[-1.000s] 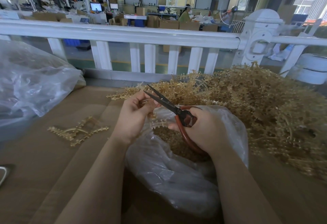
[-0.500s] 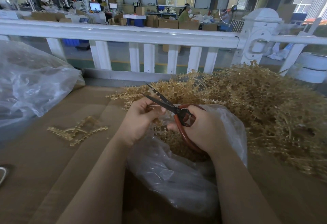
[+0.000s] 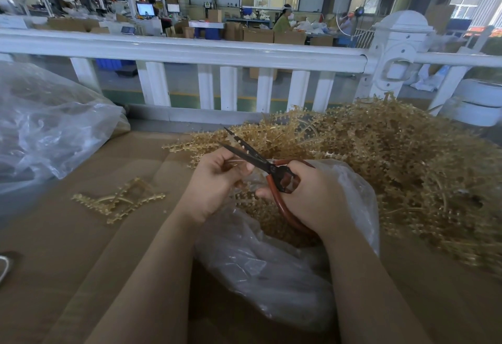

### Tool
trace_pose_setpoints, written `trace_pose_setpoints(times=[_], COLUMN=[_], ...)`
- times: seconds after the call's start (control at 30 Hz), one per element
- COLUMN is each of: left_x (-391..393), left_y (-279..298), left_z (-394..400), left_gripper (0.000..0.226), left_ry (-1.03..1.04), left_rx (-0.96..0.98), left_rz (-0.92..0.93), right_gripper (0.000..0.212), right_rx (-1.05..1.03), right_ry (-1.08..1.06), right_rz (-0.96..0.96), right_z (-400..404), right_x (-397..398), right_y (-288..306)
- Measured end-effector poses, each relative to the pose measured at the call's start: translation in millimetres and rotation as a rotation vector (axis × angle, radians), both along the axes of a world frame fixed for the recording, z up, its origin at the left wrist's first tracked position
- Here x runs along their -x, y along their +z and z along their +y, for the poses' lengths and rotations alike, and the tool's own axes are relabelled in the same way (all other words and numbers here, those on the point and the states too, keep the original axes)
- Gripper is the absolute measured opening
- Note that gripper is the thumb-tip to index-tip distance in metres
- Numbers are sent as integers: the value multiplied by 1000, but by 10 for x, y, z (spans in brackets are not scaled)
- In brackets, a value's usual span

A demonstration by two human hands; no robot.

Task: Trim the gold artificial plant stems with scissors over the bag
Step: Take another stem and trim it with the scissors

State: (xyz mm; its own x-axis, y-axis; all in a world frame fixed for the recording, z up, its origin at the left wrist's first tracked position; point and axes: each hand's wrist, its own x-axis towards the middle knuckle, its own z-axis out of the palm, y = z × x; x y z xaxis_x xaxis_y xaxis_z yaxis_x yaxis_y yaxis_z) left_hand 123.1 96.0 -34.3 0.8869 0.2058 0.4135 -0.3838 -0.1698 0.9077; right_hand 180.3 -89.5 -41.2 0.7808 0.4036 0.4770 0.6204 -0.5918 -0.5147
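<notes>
gold artificial plant stems (image 3: 394, 158) lie in a big tangled heap on the right of a brown cardboard surface (image 3: 81, 248). the left hand (image 3: 214, 180) curls its fingers around one thin gold stem (image 3: 236, 163), holding it over a clear plastic bag (image 3: 271, 275). the right hand (image 3: 312, 197) grips the red handles of scissors (image 3: 255, 157), whose dark blades stand parted, just beside the held stem. gold cuttings fill the bag under both hands. a few trimmed stems (image 3: 119, 199) rest on the cardboard to the left, near a second plastic bag (image 3: 46, 126). a white railing (image 3: 190, 50) runs behind.
</notes>
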Motion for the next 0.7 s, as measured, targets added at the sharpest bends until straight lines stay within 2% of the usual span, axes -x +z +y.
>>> trace_pose_setpoints(times=[0.2,0.37,0.57,0.7], left_x=[-14,-11,13,17], left_y=[-13,5,24,25], left_z=[12,33,93,80], left_gripper=[13,8,12,8], left_ry=[-10,-13,-25,7], left_rx=[21,129,216,232], left_rz=[2,-22,-102,-89], right_gripper=[66,70,51,65], right_rx=[-4,8,-27,-40], right_ry=[-19,-16,-12,2], right_rz=[-25,-3,23,48], right_z=[18,6,20,18], right_x=[2,-9,10,0], right_y=[5,-4,7,-2])
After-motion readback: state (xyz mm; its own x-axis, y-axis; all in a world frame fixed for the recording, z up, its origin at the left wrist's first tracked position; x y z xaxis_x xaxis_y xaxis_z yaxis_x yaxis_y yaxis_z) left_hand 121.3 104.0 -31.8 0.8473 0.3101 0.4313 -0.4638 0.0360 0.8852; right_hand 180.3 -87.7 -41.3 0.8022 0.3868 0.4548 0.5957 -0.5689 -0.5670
